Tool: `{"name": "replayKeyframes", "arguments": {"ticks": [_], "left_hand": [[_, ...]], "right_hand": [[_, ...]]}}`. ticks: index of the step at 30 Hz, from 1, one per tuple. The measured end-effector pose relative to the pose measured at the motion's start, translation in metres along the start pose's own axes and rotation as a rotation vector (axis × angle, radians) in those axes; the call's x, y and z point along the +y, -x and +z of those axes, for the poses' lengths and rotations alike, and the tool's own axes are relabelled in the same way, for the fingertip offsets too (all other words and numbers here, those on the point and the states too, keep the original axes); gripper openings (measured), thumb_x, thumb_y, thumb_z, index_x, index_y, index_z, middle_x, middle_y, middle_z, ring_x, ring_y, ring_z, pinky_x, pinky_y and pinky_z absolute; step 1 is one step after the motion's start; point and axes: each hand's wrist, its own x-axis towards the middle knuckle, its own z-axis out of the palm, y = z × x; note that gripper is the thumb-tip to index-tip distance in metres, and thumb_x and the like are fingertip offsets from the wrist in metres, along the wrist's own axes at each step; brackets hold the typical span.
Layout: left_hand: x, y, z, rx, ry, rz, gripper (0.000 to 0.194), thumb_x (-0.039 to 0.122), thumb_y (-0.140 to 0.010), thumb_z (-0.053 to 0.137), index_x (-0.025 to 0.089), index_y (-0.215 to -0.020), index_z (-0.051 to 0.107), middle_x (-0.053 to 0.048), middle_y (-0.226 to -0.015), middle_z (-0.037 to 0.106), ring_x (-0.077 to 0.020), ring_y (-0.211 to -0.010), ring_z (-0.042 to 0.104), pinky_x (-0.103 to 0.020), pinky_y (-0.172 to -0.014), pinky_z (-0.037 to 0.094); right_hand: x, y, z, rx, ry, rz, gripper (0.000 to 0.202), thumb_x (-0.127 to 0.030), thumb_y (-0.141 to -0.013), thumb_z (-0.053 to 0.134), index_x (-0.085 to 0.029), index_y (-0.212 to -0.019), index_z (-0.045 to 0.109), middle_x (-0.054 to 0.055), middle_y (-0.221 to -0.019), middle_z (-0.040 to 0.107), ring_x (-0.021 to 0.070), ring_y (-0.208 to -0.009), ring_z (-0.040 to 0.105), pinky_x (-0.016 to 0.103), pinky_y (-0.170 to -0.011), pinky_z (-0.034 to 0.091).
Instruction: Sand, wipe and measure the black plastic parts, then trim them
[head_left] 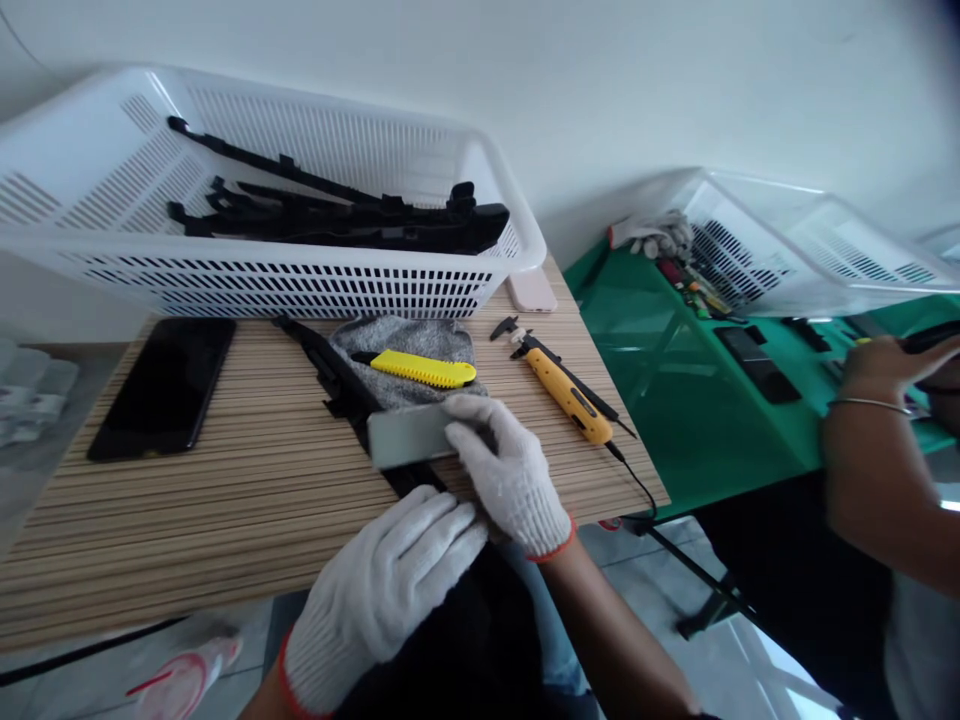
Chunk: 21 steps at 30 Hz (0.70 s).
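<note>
A long black plastic part (337, 378) lies slantwise on the wood-patterned table, its near end hidden under my hands. My right hand (504, 470), in a white knit glove, grips a flat grey-green block (410, 436) by its right end, over the black part. My left hand (390, 580), gloved too, rests palm down on the near end of the part, fingers stretched out side by side. Just beyond the block, a yellow utility knife (424, 368) lies on a grey cloth (386, 332).
A white basket (300, 275) with several black parts (337, 215) stands at the back. A black phone (166, 388) lies left; a yellow corded tool (568, 394) and pink phone (532, 290) lie right. Another person's arm (877, 450) is beside the green table (645, 400).
</note>
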Motion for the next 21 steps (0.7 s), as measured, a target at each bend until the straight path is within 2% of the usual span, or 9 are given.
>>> {"name": "replayKeyframes", "arguments": {"ticks": [2, 5, 9, 10, 13, 14, 17, 18, 21], "left_hand": [[0.0002, -0.0005, -0.0003, 0.003, -0.007, 0.002, 0.036, 0.017, -0.105, 0.051, 0.021, -0.136, 0.068, -0.002, -0.124, 0.078, -0.0175, -0.117, 0.069, -0.033, -0.110, 0.056], [0.0008, -0.0010, -0.0012, 0.040, -0.017, -0.013, 0.036, 0.018, -0.106, 0.049, 0.020, -0.136, 0.068, -0.002, -0.125, 0.078, -0.0158, -0.117, 0.069, -0.028, -0.106, 0.056], [0.0007, -0.0004, -0.0013, 0.022, -0.005, -0.004, 0.035, 0.016, -0.105, 0.050, 0.020, -0.135, 0.068, -0.002, -0.123, 0.078, -0.0175, -0.119, 0.068, -0.034, -0.111, 0.054], [0.0006, -0.0003, -0.0010, 0.018, -0.004, -0.004, 0.035, 0.016, -0.105, 0.049, 0.020, -0.135, 0.068, -0.003, -0.123, 0.078, -0.0177, -0.119, 0.068, -0.034, -0.111, 0.055], [0.0000, -0.0008, -0.0002, 0.036, -0.011, -0.007, 0.035, 0.017, -0.107, 0.046, 0.020, -0.134, 0.068, -0.002, -0.124, 0.078, -0.0159, -0.117, 0.069, -0.030, -0.106, 0.056], [-0.0001, -0.0013, -0.0001, 0.039, -0.011, -0.008, 0.035, 0.017, -0.108, 0.044, 0.020, -0.134, 0.068, -0.001, -0.124, 0.078, -0.0157, -0.116, 0.069, -0.030, -0.106, 0.056], [-0.0001, -0.0033, -0.0011, 0.041, -0.003, -0.003, 0.035, 0.017, -0.108, 0.043, 0.020, -0.131, 0.070, 0.000, -0.122, 0.079, -0.0171, -0.116, 0.069, -0.034, -0.109, 0.055], [0.0001, -0.0040, -0.0017, 0.036, 0.001, -0.005, 0.035, 0.017, -0.108, 0.042, 0.020, -0.130, 0.070, -0.001, -0.122, 0.079, -0.0173, -0.117, 0.069, -0.034, -0.110, 0.054], [0.0011, -0.0049, -0.0030, 0.036, 0.004, -0.015, 0.036, 0.016, -0.109, 0.041, 0.020, -0.130, 0.070, -0.002, -0.120, 0.079, -0.0164, -0.114, 0.069, -0.032, -0.109, 0.054]], "right_hand": [[-0.0005, -0.0001, 0.0017, 0.041, -0.050, 0.020, 0.024, -0.033, -0.094, 0.062, -0.025, -0.112, 0.074, 0.003, -0.118, 0.078, 0.0207, -0.117, 0.070, 0.037, -0.110, 0.052], [-0.0010, -0.0017, 0.0034, -0.199, -0.077, 0.050, 0.022, -0.035, -0.092, 0.067, -0.026, -0.110, 0.076, 0.001, -0.116, 0.079, 0.0201, -0.114, 0.072, 0.036, -0.107, 0.054], [-0.0017, -0.0058, 0.0020, 0.001, -0.030, 0.045, 0.022, -0.033, -0.093, 0.064, -0.026, -0.110, 0.075, 0.001, -0.118, 0.078, 0.0189, -0.115, 0.071, 0.037, -0.111, 0.050], [-0.0022, -0.0065, 0.0012, -0.015, -0.041, 0.046, 0.022, -0.033, -0.093, 0.064, -0.026, -0.110, 0.075, 0.001, -0.118, 0.078, 0.0188, -0.114, 0.071, 0.037, -0.110, 0.051], [-0.0038, -0.0074, 0.0005, -0.244, -0.065, 0.046, 0.021, -0.034, -0.089, 0.070, -0.026, -0.107, 0.077, 0.001, -0.116, 0.078, 0.0193, -0.109, 0.072, 0.036, -0.105, 0.054], [-0.0040, -0.0074, 0.0011, -0.231, -0.056, 0.051, 0.021, -0.034, -0.089, 0.070, -0.026, -0.107, 0.077, 0.001, -0.114, 0.078, 0.0193, -0.108, 0.072, 0.036, -0.105, 0.054], [-0.0027, -0.0066, 0.0042, 0.035, -0.072, 0.090, 0.021, -0.034, -0.090, 0.067, -0.025, -0.108, 0.075, 0.002, -0.113, 0.078, 0.0194, -0.107, 0.072, 0.036, -0.104, 0.054], [-0.0017, -0.0060, 0.0050, 0.039, -0.114, 0.098, 0.024, -0.035, -0.089, 0.069, -0.025, -0.110, 0.075, 0.002, -0.114, 0.078, 0.0199, -0.107, 0.072, 0.036, -0.103, 0.055], [0.0012, -0.0037, 0.0052, -0.223, -0.233, 0.078, 0.047, -0.038, -0.076, 0.085, -0.026, -0.121, 0.073, 0.003, -0.120, 0.077, 0.0226, -0.111, 0.072, 0.037, -0.101, 0.057]]}}
